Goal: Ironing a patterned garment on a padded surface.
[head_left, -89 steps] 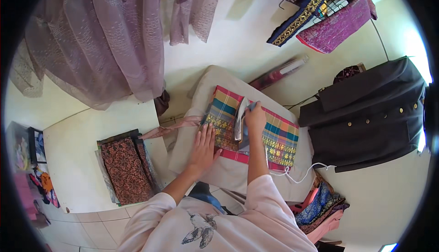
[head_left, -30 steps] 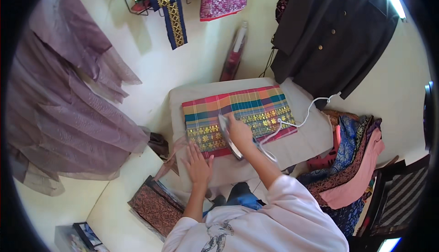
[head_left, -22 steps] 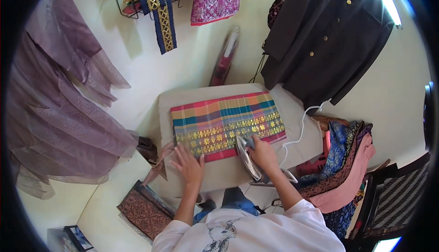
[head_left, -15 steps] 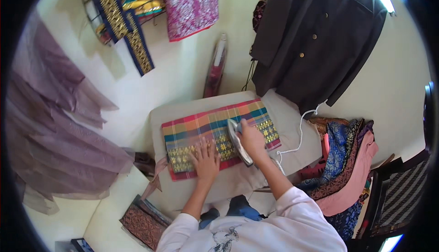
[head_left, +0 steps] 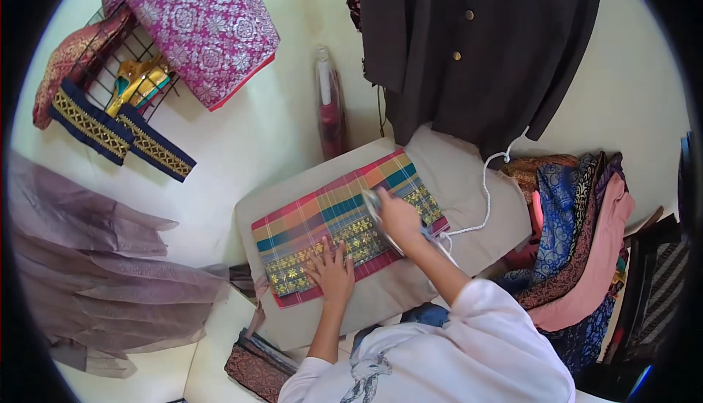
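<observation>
A folded plaid cloth (head_left: 293,219) in red, orange, teal and purple, with a band of yellow-gold motifs, lies on a padded grey-beige board (head_left: 410,286). My right hand (head_left: 400,220) grips an iron (head_left: 371,202) whose soleplate rests on the right part of the cloth. Much of the iron is hidden under that hand. Flat on the patterned band, left of the iron, my left hand (head_left: 333,271) has its fingers spread. From behind the iron a white cord (head_left: 486,202) loops to the right across the board.
A dark jacket (head_left: 476,51) hangs at the board's far side. Draped patterned fabrics (head_left: 560,220) are piled on the right. Mauve sheer cloth (head_left: 110,256) hangs at left, below a wire rack (head_left: 150,95) with textiles. A plastic-wrapped roll (head_left: 328,103) leans on the wall.
My view has shifted and tilted, so the surroundings sit differently in the picture. The right hand still holds the iron on the cloth, and the left hand stays pressed on the band.
</observation>
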Action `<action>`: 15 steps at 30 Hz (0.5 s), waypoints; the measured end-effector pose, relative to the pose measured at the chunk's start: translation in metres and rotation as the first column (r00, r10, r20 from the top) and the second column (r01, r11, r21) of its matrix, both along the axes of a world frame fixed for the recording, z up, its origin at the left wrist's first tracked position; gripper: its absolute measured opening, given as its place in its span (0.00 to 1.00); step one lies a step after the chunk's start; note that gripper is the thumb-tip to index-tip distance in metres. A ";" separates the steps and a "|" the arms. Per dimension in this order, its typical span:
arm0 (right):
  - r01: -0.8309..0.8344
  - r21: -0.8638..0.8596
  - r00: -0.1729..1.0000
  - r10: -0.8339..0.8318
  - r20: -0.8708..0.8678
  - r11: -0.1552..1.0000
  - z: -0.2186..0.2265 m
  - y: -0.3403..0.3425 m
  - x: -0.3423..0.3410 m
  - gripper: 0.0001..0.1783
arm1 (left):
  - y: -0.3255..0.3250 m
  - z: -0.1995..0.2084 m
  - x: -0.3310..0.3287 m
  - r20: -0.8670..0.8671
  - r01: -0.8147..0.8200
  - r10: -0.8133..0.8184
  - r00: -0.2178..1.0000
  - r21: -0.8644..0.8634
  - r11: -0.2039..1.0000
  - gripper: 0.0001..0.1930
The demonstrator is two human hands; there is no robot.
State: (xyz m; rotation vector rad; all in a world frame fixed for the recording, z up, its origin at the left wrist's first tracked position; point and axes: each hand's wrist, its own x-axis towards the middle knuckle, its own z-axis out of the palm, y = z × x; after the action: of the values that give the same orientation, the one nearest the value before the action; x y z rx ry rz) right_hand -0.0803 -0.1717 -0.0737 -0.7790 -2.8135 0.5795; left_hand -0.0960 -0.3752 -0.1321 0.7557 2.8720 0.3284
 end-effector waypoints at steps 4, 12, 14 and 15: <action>0.057 -0.015 0.997 -0.056 0.061 0.998 0.015 0.018 0.038 0.18 | 0.042 -0.014 -0.003 -0.207 -0.013 0.051 0.977 0.180 0.984 0.27; 0.165 -0.050 0.986 -0.166 -0.005 0.985 0.012 0.080 -0.024 0.17 | 0.087 -0.006 0.008 -0.147 0.088 -0.099 0.984 -0.084 0.993 0.28; 0.176 -0.077 0.984 -0.176 -0.004 0.981 0.009 0.103 -0.049 0.17 | 0.092 -0.003 0.007 -0.154 0.086 -0.095 0.983 -0.065 0.994 0.28; 0.178 -0.080 0.984 -0.177 0.017 0.981 0.002 0.113 -0.063 0.18 | 0.095 -0.002 0.006 -0.160 0.090 -0.098 0.982 -0.051 0.995 0.28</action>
State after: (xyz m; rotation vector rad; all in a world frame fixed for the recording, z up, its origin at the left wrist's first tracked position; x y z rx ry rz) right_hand -0.1429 -0.0583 -0.0713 -1.0380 -2.7051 0.6650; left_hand -0.0896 -0.2805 -0.1337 0.9481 2.9693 0.2004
